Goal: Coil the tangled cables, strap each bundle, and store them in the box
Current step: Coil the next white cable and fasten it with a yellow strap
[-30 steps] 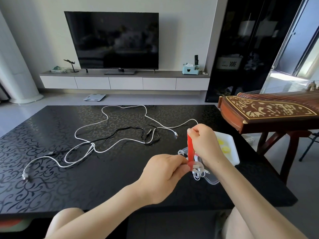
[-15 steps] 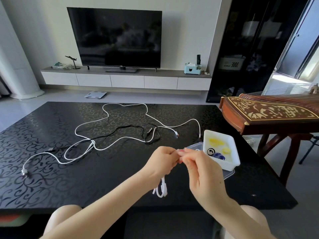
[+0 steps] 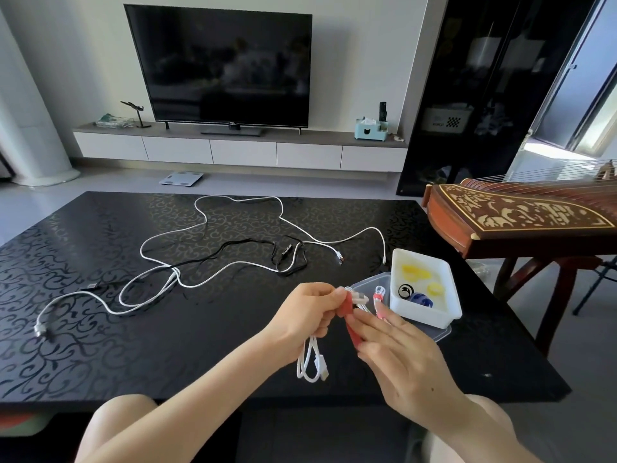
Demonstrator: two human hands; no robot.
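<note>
My left hand (image 3: 309,314) grips a coiled white cable (image 3: 312,360) above the black table (image 3: 133,345); its loops hang down below the fist. A red strap (image 3: 349,317) is partly wrapped round the coil at my fingertips. My right hand (image 3: 397,352) pinches the strap's free end between thumb and fingers. The white box (image 3: 425,292) stands just right of my hands, with yellow, blue and black items inside. A second white cable with a red strap (image 3: 379,297) lies on the clear lid (image 3: 370,285) beside the box. A long white cable (image 3: 207,259) and a black cable (image 3: 253,243) lie tangled across the table's middle.
A wooden zither (image 3: 521,222) on a stand sits off the table's right edge. Beyond the table are a TV (image 3: 220,65) on a low white cabinet (image 3: 240,148) and a scale (image 3: 182,178) on the floor. My knees show under the near edge.
The hands came together, then the right hand pulled the red strap down and round the coil. The coil's loops now hang lower below my left fist.
</note>
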